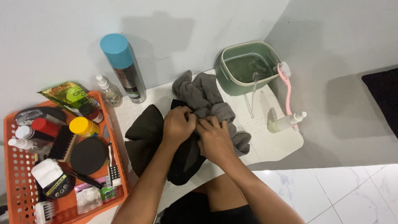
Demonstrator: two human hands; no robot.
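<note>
The left hand [177,124] and the right hand [214,137] were close together, both gripping a dark cloth thing [153,141] on a small white table [273,145]. A gray towel [203,97] lay bunched up just behind the hands. A green tub [226,79] sat at the back, with a pink brush [286,83] leaning on it. An orange basket [12,182] full of bottles and brushes sat on the left.
</note>
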